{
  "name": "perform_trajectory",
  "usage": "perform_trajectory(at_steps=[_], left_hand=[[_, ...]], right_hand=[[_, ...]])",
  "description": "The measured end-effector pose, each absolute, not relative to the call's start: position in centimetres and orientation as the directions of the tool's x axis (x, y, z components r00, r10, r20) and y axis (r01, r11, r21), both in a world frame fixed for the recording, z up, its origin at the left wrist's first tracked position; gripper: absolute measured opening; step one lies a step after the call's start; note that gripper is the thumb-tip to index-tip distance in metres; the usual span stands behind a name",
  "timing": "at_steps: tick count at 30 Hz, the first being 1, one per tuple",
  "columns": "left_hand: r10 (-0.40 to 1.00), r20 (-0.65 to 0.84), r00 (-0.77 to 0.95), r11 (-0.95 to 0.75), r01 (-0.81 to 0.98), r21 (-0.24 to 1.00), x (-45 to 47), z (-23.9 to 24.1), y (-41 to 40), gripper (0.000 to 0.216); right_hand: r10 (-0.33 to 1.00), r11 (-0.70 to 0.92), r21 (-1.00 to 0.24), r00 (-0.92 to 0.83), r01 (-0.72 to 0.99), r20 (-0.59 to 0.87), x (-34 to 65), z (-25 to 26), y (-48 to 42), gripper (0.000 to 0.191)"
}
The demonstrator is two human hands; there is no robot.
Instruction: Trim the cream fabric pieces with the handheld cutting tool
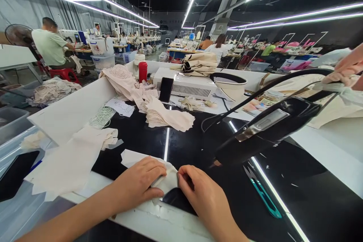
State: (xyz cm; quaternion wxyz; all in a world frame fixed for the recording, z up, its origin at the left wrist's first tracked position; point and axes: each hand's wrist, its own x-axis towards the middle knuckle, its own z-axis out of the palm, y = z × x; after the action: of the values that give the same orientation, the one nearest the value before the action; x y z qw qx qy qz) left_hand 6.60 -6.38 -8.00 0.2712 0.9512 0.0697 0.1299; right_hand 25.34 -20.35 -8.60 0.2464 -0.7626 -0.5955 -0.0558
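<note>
A small cream cloth piece (170, 181) lies at the near edge of the glossy black table top (187, 147). My left hand (138, 181) rests over it, fingers curled and thumb low, gripping the cloth. At the cloth's right corner my right hand (201, 189) pinches the edge between thumb and forefinger. Teal thread snips (263, 193) lie to the right of my right hand. Above them slants a black elongated tool (263, 128) with a metal plate, a thick cable and a copper-coloured tip. Another person's hand (346, 68) is at the tool's upper end.
Cream cloth pieces (70, 155) lie on the left, with a stack of strips (167, 113) beyond my hands. A phone (166, 89) leans on a white vented box (187, 83) near a red bottle (143, 71). A dark phone (17, 174) lies far left. People work behind.
</note>
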Motion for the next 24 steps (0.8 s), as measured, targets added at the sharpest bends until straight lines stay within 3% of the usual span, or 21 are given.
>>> perform_trajectory(at_steps=[7,13,24], left_hand=[[0.174,0.211,0.962,-0.888,0.061,0.456,6.7,-8.1,-6.3,0.046],[0.173,0.2,0.964,-0.908,0.077,0.412,6.5,-8.1,-6.5,0.048],[0.159,0.161,0.974,-0.925,0.091,0.368,6.6,-7.9,-6.3,0.053]], right_hand=[[0.916,-0.204,-0.387,0.315,0.899,0.249,26.2,-8.3,-20.2,0.021],[0.92,-0.26,-0.348,0.341,0.901,0.195,26.1,-7.8,-19.8,0.021],[0.879,-0.224,-0.119,0.253,0.967,0.405,25.4,-9.2,-19.4,0.021]])
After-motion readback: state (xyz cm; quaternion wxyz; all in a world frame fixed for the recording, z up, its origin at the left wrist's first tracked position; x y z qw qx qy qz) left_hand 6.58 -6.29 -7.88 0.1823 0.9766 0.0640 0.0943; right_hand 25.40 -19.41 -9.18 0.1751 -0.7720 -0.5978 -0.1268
